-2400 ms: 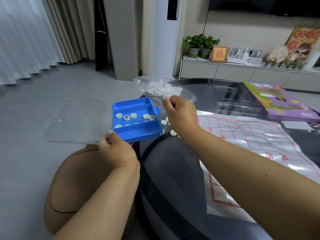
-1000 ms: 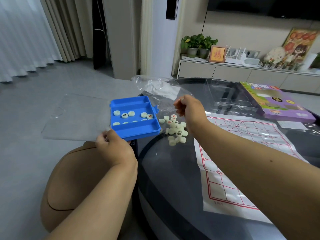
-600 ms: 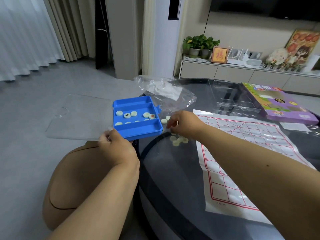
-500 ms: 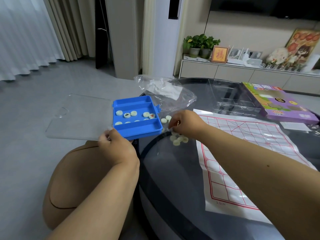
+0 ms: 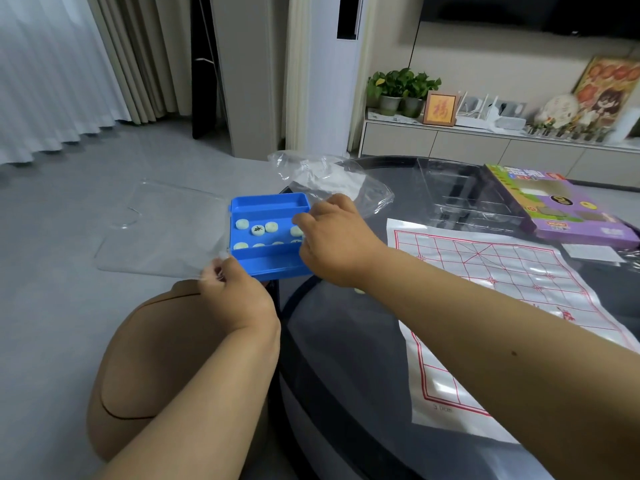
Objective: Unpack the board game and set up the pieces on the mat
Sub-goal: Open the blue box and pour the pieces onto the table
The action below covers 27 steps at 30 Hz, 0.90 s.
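Note:
A blue tray (image 5: 266, 263) with several pale round game pieces (image 5: 258, 229) in it hangs at the table's left edge. My left hand (image 5: 239, 296) grips the tray's near left corner, together with the edge of its clear lid (image 5: 162, 230), which sticks out to the left. My right hand (image 5: 336, 240) is curled over the right side of the tray, and its fingertips are hidden. One pale piece (image 5: 359, 291) shows on the table under my right wrist. The white mat with a red grid (image 5: 502, 292) lies flat on the table to the right.
The dark round glass table (image 5: 346, 358) also carries a crumpled clear bag (image 5: 325, 174), a clear plastic insert (image 5: 460, 192) and the purple game box (image 5: 568, 209) at the back right. A brown pouf (image 5: 149, 358) stands below my left arm.
My right hand has left the pile of pieces on the table and moved up and left to the tray's right side. The pile is now mostly hidden by my arm.

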Motion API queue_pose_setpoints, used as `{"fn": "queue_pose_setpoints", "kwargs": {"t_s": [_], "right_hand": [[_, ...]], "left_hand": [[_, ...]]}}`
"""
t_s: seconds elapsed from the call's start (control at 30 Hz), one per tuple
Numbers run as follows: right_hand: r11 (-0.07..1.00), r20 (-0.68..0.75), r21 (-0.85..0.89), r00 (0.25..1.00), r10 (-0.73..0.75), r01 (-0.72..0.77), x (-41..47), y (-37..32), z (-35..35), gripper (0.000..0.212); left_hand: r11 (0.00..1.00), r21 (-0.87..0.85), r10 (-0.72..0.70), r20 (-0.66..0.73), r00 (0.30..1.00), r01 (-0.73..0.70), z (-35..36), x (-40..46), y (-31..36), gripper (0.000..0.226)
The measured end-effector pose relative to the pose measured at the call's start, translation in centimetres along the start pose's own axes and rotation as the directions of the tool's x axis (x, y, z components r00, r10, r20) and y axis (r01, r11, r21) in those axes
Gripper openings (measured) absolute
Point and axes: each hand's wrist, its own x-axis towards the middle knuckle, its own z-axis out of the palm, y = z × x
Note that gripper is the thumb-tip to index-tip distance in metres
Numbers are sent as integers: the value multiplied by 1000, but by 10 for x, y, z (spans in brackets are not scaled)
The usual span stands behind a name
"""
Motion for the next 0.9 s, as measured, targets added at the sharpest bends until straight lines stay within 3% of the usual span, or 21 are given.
{"fn": "queue_pose_setpoints", "kwargs": {"t_s": [0.07,0.17,0.23,0.3,0.37,0.47,0.57,0.67,0.77,0.9], "right_hand": [[999,58,47,998,-18,15,-4,-8,-2,46],[898,179,434,984,-15,-66,-9,-19,-15,47],[823,136,557,990,39,-109,-7,-14,-23,49],[863,-6,495,993,120,-101,0,-1,-24,52],[923,-54,374,992,117,-88,2,8,-23,55],[948,25,314,999,37,-43,-2,8,-17,49],[861,133,499,990,39,-102,-5,-1,-15,38],[742,153,646,983,103,-178,-1,-8,-15,44],[816,152,516,965,213,-261,11,-11,-11,37],[905,234,327,951,203,-274,30,-27,2,41]], "left_hand": [[1000,9,-1,2,1000,1,-1,0,0,33],[1000,20,11,-4,1000,-11,0,0,0,28],[1000,28,11,-8,1000,-10,0,-1,1,26],[1000,17,11,-10,1000,-11,0,-1,1,28],[1000,4,0,-3,1000,0,0,-1,0,30],[1000,13,1,15,1000,-1,0,-1,0,28],[1000,14,24,19,1000,-24,-1,-2,2,33],[998,42,38,35,999,-40,-1,-2,0,29],[995,65,69,52,996,-72,-1,-5,2,21],[988,96,116,85,990,-124,-3,-3,1,27]]}}
